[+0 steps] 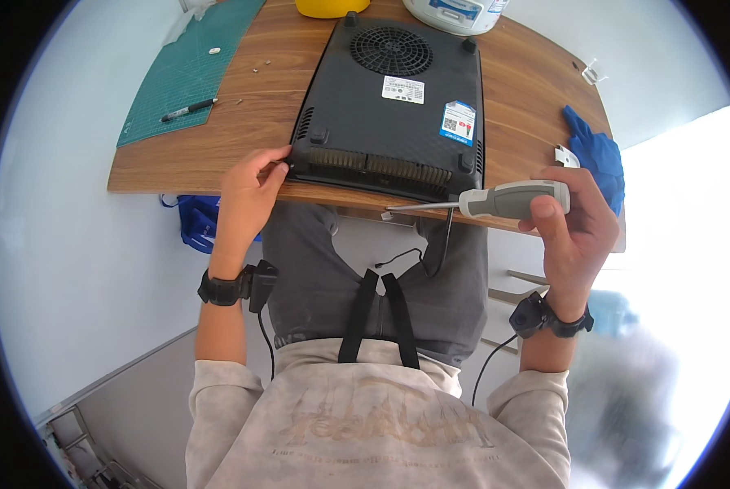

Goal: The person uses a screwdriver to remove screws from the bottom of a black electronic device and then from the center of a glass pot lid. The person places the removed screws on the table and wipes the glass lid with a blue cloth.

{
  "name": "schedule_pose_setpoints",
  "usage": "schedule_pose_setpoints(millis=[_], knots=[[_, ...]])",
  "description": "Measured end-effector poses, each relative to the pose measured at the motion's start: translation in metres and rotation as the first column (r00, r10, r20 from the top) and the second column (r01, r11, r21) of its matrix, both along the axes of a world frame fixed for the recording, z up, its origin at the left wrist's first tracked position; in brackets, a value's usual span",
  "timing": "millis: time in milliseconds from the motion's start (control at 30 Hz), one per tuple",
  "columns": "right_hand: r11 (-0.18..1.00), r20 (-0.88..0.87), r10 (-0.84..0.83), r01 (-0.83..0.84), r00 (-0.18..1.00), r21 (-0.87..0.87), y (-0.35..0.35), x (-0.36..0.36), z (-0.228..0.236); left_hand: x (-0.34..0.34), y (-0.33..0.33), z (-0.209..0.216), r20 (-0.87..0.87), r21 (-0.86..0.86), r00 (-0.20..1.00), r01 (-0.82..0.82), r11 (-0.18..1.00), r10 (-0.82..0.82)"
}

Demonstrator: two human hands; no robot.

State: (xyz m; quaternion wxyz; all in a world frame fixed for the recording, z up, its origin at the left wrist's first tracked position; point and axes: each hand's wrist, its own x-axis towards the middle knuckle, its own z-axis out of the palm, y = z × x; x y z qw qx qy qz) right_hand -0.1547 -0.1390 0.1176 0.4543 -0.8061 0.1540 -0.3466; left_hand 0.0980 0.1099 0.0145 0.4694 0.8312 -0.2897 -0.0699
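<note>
A black induction cooker (357, 114) lies upside down on the table, its round fan grille at the far end and its slotted vents at the near end. My left hand (252, 189) is at the cooker's near left corner, thumb and forefinger closed on the edge there. Any small part between those fingertips is too small to make out. In my right hand (577, 220) is a grey-and-white-handled screwdriver (503, 200). Its metal shaft points left, just in front of the cooker's near edge, and the tip appears apart from the casing. A black power cord (445, 244) hangs down near the shaft.
The wooden table (255, 167) carries a green cutting mat (169, 90) with a marker pen (189, 110) at left. Small bits lie beside the mat. A white tub (456, 15) and a yellow object (332, 6) stand behind; blue cloth (597, 159) lies at right.
</note>
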Motion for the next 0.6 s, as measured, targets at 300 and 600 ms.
schedule_pose_setpoints(millis=[300, 600], knots=[[1.0, -0.002, 0.012, -0.012, 1.0, -0.028, 0.014, 0.018, 0.003, -0.02, -0.012, -0.012, -0.093, -0.121, 0.988, 0.11, 0.987, -0.122], [0.939, -0.005, 0.139, -0.134, 0.99, -0.316, 0.025, 0.052, 0.019, -0.033, -0.023, -0.01, -0.141, -0.138, 0.973, 0.165, 0.977, -0.185]])
